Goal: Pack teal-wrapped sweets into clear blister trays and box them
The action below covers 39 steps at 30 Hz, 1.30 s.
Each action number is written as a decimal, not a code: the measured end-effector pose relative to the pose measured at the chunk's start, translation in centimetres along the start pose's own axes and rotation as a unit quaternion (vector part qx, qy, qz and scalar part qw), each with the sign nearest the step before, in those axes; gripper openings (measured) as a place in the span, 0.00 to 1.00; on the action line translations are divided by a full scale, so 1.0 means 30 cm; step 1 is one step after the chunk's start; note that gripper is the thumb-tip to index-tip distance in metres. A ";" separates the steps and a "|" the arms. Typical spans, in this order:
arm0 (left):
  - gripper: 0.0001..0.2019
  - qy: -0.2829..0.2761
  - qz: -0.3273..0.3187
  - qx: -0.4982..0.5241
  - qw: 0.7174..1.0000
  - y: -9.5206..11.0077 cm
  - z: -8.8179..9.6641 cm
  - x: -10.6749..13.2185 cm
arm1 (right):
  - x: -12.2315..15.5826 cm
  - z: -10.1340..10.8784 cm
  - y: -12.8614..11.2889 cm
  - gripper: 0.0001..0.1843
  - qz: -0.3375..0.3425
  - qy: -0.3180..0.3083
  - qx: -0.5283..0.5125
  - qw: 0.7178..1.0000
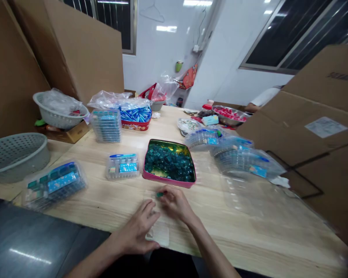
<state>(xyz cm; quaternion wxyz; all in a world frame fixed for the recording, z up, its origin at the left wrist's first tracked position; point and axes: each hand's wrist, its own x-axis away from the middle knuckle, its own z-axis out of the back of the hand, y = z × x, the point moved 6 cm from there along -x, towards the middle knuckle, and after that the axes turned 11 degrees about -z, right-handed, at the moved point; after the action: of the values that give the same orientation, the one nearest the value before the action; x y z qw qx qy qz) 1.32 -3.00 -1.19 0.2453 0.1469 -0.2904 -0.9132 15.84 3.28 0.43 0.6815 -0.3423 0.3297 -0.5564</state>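
My right hand [175,202] pinches a small teal piece [159,194] between thumb and fingertips, just in front of the tin. My left hand [137,228] curves around the left side of a clear plastic case [162,236] near the table's front edge, its thumb and fingers on the case. Both hands partly cover the case, so its compartments are hard to make out. Beyond my hands stands a pink-rimmed rectangular tin [169,181] holding many dark teal translucent pieces [169,162]. Left of the tin lies a filled clear case [123,166] with a blue label.
Filled cases [55,184] lie front left, with a stack [106,126] behind. Fanned rows of clear cases [234,154] spread right. A grey basket [17,154], a red tin of blue items [136,125] and a bowl of pink pieces [230,116] stand around. Cardboard [313,104] flanks the table.
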 end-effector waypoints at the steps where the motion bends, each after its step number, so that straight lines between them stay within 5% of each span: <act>1: 0.35 0.003 -0.006 -0.001 1.000 0.003 0.006 -0.001 | 0.003 -0.028 0.002 0.09 0.001 -0.002 0.006 1.000; 24: 0.34 0.008 -0.009 0.026 1.000 -0.013 -0.002 0.000 | 0.025 -0.097 -0.015 0.11 0.065 0.019 0.091 0.994; 27: 0.34 0.005 -0.001 0.042 0.999 -0.025 -0.012 0.003 | 0.009 -0.024 -0.025 0.11 0.062 0.039 0.076 0.994; 29: 0.33 0.000 0.001 0.045 0.999 -0.027 -0.013 0.004 | -0.018 0.075 -0.012 0.10 0.037 0.108 0.098 0.989; 33: 0.35 -0.013 0.005 0.033 0.999 -0.026 -0.011 -0.003 | -0.103 0.242 0.081 0.06 -0.109 0.183 0.237 0.948; 36: 0.37 -0.011 0.003 0.026 1.000 -0.022 -0.008 -0.011 | -0.163 0.266 0.147 0.03 -0.190 0.145 0.250 0.938; 39: 0.37 -0.006 0.003 0.022 1.000 -0.018 -0.005 -0.011 | -0.189 0.250 0.162 0.04 -0.199 0.142 0.226 0.943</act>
<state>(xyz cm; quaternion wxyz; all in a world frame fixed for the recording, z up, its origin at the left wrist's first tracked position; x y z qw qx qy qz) 1.47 -2.50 -1.59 0.2430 0.1462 -0.3127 -0.9065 23.74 10.33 0.88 0.5622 -0.1552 0.2134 -0.7838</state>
